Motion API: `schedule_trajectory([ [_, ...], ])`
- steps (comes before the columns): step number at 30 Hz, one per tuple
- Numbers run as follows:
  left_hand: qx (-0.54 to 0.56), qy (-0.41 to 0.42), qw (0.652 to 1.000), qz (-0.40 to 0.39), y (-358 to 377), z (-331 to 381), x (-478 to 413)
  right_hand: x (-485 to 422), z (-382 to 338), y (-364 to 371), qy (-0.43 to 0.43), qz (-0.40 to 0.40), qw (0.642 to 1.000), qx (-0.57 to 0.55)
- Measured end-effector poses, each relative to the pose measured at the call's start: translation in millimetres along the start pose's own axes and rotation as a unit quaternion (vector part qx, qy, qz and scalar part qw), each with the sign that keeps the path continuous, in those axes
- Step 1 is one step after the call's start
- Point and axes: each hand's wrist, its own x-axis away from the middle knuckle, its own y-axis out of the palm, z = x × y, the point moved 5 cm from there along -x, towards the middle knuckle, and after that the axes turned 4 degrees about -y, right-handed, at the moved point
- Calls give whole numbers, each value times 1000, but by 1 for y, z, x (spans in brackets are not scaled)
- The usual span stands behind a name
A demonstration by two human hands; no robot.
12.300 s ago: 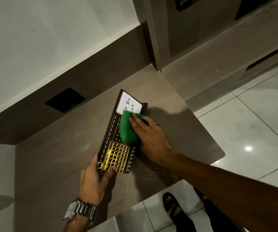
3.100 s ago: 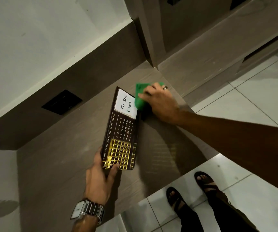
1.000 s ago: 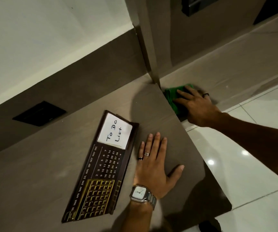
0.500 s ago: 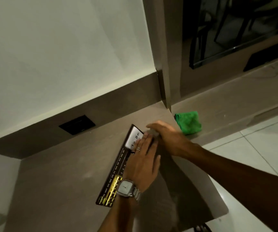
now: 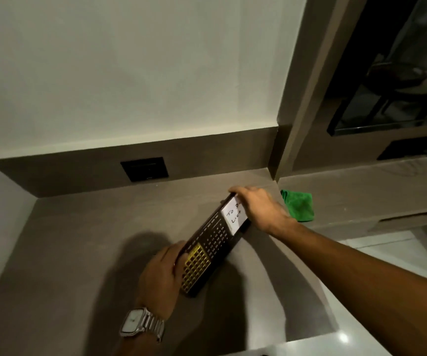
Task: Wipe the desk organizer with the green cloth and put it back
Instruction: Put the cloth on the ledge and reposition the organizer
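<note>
Two hands on the desk organizer [image 5: 213,244]: dark slab, gold grid at the near end, calendar print mid, white "To Do List" note [image 5: 234,216] at the far end. It sits diagonally over the grey-brown desk [image 5: 84,242], tilted up off the surface with its face toward the camera; whether the lower long edge touches the desk is unclear.

Left hand [image 5: 162,274] is clamped on the near end beside the gold grid, fingers curled behind the panel, silver wristwatch [image 5: 140,323] on the wrist. Right hand [image 5: 258,205] is wrapped over the far top corner, fingers covering part of the note.

Versus half a second ago: the organizer was lying flat with both hands stacked near the note end; now the hands are split to opposite ends and the panel is raised. A second ago the right hand was on the green cloth [image 5: 298,205]; now the cloth lies free and bunched on the lower ledge [image 5: 361,191] to the right, just past the desk's right edge, near the right hand but apart from it.

Room: open desk to the left and behind, up to the backsplash with the black socket plate [image 5: 144,169]. A vertical divider panel [image 5: 299,98] closes the back right corner. The desk's front right edge is close below the organizer, with tiled floor [image 5: 387,255] beyond.
</note>
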Motion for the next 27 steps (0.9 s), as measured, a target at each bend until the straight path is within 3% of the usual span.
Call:
schedule_trajectory([
  [7,35,-75,993,81,-31,-43,-7,6,6,1,46,99,993,-47],
  [12,58,-140,985,87,-49,-64,-39,9,-5,2,78,114,988,-67],
  [19,172,-165,967,92,-59,-83,-84,-7,-10,8,139,151,975,-85],
  [27,174,-164,966,98,-61,-87,-109,-27,-9,16,149,153,972,-98],
])
